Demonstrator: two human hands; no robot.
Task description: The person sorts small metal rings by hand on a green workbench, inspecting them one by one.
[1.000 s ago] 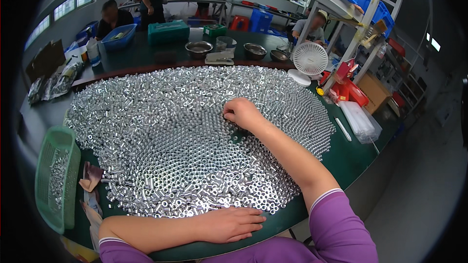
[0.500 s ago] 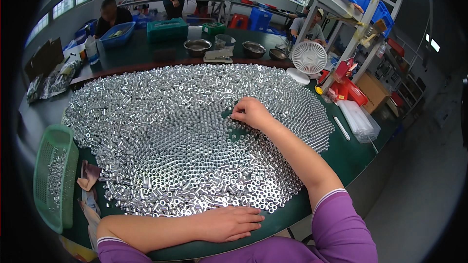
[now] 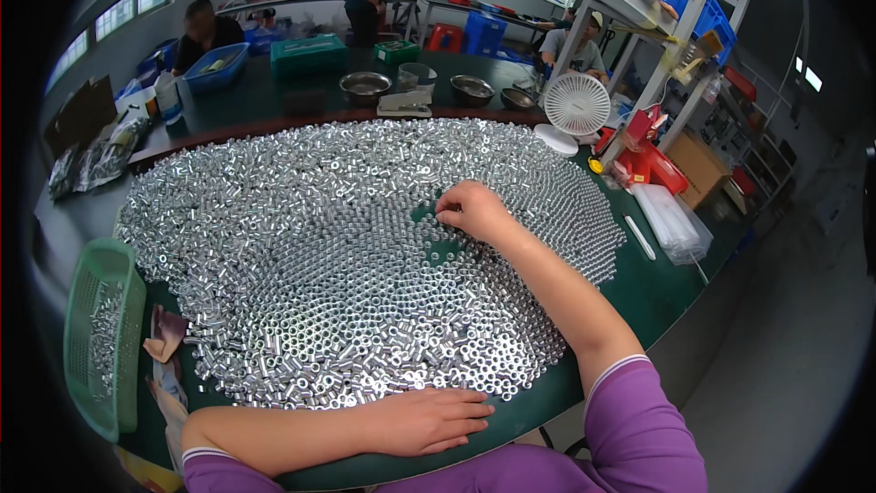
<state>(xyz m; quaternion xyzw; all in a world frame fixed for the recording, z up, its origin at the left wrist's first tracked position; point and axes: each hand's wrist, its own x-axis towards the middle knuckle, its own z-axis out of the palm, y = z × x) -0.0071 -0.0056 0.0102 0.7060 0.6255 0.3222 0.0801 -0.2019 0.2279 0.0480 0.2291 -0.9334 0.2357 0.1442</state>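
A wide spread of small silver metal sleeves [image 3: 274,164] covers the green table. Many in the middle and at the right stand on end in close rows, while those at the far side and near edge lie jumbled. My right hand [image 3: 474,210] reaches into the middle of them, beside a small bare green patch. Its thumb and fingers are pinched together low over the sleeves; anything between the fingertips is too small to make out. My left hand [image 3: 440,422] rests flat along the table's near edge, fingers stretched out, just below the nearest sleeves, holding nothing.
A green plastic basket [image 3: 80,347] with more metal pieces stands at the left, beside crumpled cloth [image 3: 166,333]. Beyond the sleeves are metal bowls [image 3: 366,84] and a white fan [image 3: 577,105]. Plastic bags [image 3: 671,228] and a white pen [image 3: 640,237] lie at the right.
A standing person in the background has moved to the right. My right hand stays pinched at almost the same spot, and my left hand has not moved.
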